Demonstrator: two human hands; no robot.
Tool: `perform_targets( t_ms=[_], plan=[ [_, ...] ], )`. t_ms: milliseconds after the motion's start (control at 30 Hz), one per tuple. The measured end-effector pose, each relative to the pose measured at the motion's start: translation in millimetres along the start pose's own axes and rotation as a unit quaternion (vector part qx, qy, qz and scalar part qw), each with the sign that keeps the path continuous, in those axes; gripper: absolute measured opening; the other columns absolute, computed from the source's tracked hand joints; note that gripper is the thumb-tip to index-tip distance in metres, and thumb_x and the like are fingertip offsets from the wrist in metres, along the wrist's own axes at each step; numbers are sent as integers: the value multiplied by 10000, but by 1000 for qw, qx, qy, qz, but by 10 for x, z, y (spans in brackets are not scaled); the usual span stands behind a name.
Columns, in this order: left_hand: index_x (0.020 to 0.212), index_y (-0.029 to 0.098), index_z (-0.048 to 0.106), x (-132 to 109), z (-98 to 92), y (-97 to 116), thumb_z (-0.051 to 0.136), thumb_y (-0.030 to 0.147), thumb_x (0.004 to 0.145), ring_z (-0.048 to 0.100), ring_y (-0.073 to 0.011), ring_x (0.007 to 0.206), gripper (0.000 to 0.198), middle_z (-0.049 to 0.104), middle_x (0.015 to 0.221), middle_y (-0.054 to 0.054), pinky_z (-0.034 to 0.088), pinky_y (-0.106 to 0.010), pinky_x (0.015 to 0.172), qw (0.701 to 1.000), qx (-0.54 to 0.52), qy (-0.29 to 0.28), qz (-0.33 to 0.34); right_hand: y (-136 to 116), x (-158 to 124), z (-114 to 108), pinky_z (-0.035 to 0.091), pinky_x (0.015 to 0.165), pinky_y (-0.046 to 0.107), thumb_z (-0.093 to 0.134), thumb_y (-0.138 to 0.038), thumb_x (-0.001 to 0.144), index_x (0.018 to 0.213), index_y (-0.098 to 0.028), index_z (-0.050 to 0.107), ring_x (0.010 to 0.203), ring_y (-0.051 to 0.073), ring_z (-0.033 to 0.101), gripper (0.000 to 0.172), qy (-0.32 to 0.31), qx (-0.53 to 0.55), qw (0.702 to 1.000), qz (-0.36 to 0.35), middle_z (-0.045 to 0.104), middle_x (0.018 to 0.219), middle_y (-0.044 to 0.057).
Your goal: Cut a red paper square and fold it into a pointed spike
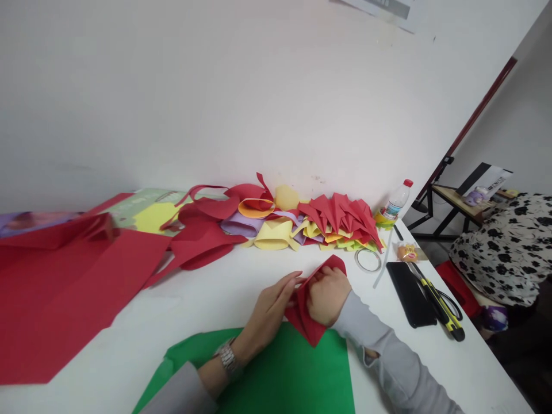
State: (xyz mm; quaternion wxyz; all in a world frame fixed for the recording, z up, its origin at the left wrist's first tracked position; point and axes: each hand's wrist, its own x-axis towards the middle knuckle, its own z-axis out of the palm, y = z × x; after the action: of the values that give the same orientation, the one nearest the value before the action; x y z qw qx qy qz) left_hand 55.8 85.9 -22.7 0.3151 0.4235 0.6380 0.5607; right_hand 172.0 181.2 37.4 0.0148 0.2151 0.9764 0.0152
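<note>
A folded piece of red paper (308,330) is held up between my two hands, over the back edge of a large green sheet (302,374). My left hand (272,302) grips its left side, the fingertips partly hidden by the fold. Curled into the paper's opening is my right hand (331,294); its fingers press on the fold and are partly out of sight. A metal watch sits on my left wrist.
Large red sheets (86,293) spread over the left side. Along the wall lie rolled coloured paper pieces (273,233) and pleated red paper (340,215). At right are a bottle (394,204), tape roll (368,260), black phone (411,293) and yellow-black cutter (440,307). A person (504,247) sits beyond.
</note>
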Motion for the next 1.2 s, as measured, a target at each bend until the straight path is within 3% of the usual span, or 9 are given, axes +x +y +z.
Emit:
perform_targets(
  t_ms=[133,333,733,900,967,1033,1067,1133,1200],
  plan=[
    [1184,154,636,-9,0,10,476,478,853,611,-276,1134,490,676,1215,-106,473,-416,1005,998,44,-13,47,60,107,-97,433,864,407,531,-267,837,943,-102,733,995,283,608,281,-49,-11,999,2,731,964,170],
    [1241,188,577,-16,12,74,472,381,873,640,-271,1056,429,692,1147,-93,513,-389,920,975,173,-38,136,126,288,-232,420,887,393,499,-267,856,958,-130,755,1025,280,633,308,-93,-22,995,-7,742,956,159],
    [1343,199,500,80,-4,-14,418,434,931,602,-256,1150,481,620,1313,-99,457,-406,999,975,183,-63,110,234,330,-225,462,835,363,534,-212,841,977,-121,747,1042,291,650,268,-138,-12,989,-59,742,981,169],
    [1366,162,490,66,-1,2,424,505,921,573,-287,1197,566,588,1355,-122,458,-427,1007,982,158,-46,90,206,309,-268,490,737,327,549,-166,828,874,-127,752,904,275,698,212,-139,17,987,-76,753,908,157],
    [1332,162,532,67,1,25,391,517,933,604,-289,1142,552,628,1301,-120,477,-427,983,985,141,-40,91,204,271,-299,495,733,297,525,-150,847,900,-156,744,862,232,704,225,-98,55,990,-81,758,912,114],
    [1321,161,544,74,0,42,349,524,947,621,-284,1108,557,642,1279,-117,479,-424,983,987,128,-35,91,236,216,-312,500,770,273,493,-144,867,946,-183,727,849,185,699,250,39,171,981,-83,759,931,69],
    [1323,162,543,79,-2,46,344,530,948,618,-282,1115,562,638,1286,-112,471,-421,996,988,123,-32,91,268,185,-307,504,785,268,484,-150,875,958,-191,719,834,167,696,253,132,256,955,-79,758,924,53],
    [1319,170,550,85,-9,42,355,537,942,593,-279,1165,561,627,1306,-97,447,-413,1031,989,116,-28,88,360,122,-265,519,761,272,486,-196,884,939,-194,710,764,154,687,231,293,415,860,-52,752,852,37],
    [1281,177,585,85,-20,30,377,539,930,582,-276,1185,546,638,1291,-88,439,-401,1042,990,113,-26,84,478,62,-179,521,721,284,510,-238,875,919,-200,708,728,159,673,206,364,505,782,-9,741,809,33]
  ],
)
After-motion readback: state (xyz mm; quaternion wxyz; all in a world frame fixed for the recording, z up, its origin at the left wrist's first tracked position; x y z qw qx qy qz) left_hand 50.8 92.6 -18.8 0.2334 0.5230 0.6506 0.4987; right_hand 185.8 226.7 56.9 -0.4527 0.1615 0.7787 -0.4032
